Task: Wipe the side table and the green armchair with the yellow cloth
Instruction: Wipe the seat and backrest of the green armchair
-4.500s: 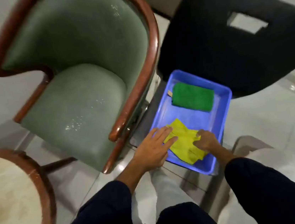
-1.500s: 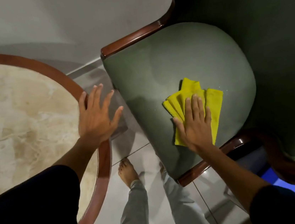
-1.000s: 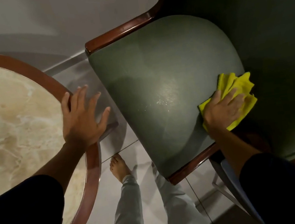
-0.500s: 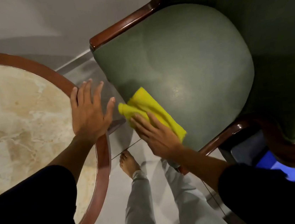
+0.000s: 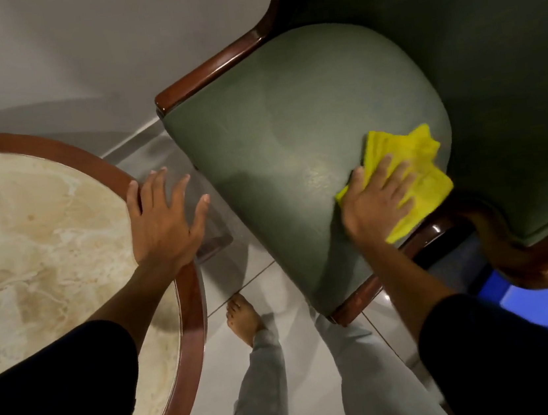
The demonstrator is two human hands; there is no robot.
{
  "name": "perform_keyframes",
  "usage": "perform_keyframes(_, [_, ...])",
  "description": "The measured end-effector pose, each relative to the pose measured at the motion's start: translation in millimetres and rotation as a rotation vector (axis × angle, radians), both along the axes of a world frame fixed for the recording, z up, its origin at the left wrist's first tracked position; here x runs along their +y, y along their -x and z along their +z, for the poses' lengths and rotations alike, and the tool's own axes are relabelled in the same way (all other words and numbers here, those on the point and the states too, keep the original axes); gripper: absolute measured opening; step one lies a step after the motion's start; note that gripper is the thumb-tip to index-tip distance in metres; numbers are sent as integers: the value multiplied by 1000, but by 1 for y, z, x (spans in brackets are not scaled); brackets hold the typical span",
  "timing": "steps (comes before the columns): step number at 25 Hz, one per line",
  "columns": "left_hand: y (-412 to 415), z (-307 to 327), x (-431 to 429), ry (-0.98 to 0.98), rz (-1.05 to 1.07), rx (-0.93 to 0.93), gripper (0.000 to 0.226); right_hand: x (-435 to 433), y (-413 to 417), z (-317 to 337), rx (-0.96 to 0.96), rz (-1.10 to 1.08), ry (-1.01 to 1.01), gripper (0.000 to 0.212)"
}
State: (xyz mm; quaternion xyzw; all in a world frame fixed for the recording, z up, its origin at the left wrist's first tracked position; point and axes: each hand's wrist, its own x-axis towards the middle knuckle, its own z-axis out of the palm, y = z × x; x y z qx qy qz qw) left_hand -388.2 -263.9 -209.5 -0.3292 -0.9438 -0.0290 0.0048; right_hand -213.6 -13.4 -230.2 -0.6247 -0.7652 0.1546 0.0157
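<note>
The green armchair (image 5: 285,143) fills the upper right, its seat cushion facing me and its wooden frame around it. My right hand (image 5: 375,201) presses the crumpled yellow cloth (image 5: 413,169) flat on the seat's right side, near the armrest. At the left stands the round side table (image 5: 27,237) with a marbled beige top and a brown wooden rim. My left hand (image 5: 164,220) rests on that rim with fingers spread, holding nothing.
A blue tray (image 5: 541,312) shows at the lower right behind the armchair's wooden arm. Grey floor tiles lie between table and chair, where my bare foot (image 5: 244,317) and grey trouser legs stand. A pale wall runs along the top left.
My right hand has swept the yellow cloth from the seat's front left corner across to its right side. My left hand has stayed on the table rim.
</note>
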Motion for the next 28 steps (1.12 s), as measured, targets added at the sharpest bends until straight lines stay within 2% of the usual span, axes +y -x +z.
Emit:
perform_keyframes(3, [7, 13, 11, 40, 34, -94, 61, -47, 30, 13, -51, 591, -54, 60])
perform_keyframes(6, [3, 28, 34, -34, 71, -178, 64, -12, 43, 42, -14, 1317, -119, 56])
perform_keyframes(7, [5, 27, 29, -44, 97, -220, 67, -12, 39, 43, 11, 1424, -93, 56])
perform_keyframes(8, [4, 25, 23, -48, 143, -272, 68, -17, 29, 46, 69, 1365, -61, 56])
perform_keyframes(10, [-3, 24, 18, -66, 245, -351, 66, -33, 2, 48, 139, 823, -13, 60])
perform_keyframes(11, [-8, 26, 17, -67, 279, -383, 67, -44, -8, 46, 76, 535, 70, 64])
perform_keyframes(12, [-12, 31, 22, -60, 269, -402, 71, -50, -11, 48, -19, 351, 218, 66])
perform_keyframes(13, [-14, 44, 36, -45, 210, -418, 77, -47, -9, 54, -85, 267, 394, 62])
perform_keyframes(15, [-13, 75, 72, 55, 15, -477, 86, -34, 4, 70, -120, 291, 642, 47])
perform_keyframes(18, [-11, 119, 129, 334, -318, -456, 94, -4, 19, 119, 95, 424, 707, 19])
perform_keyframes(20, [-20, 141, 172, 394, -448, -486, 97, 31, 15, 164, 259, 475, 677, 24])
perform_keyframes(21, [-24, 152, 195, 403, -483, -534, 90, 54, 9, 188, 342, 464, 651, 28])
perform_keyframes(23, [-34, 175, 247, 320, -473, -721, 60, 106, -8, 234, 495, 370, 591, 33])
perform_keyframes(25, [-52, 201, 303, 60, -385, -1006, 24, 163, -34, 276, 564, 245, 440, 43])
perform_keyframes(27, [-77, 233, 364, -175, -344, -1275, 24, 222, -62, 313, 595, 154, 258, 52])
perform_keyframes(28, [-89, 248, 397, -276, -341, -1323, 26, 254, -74, 331, 606, 131, 142, 54])
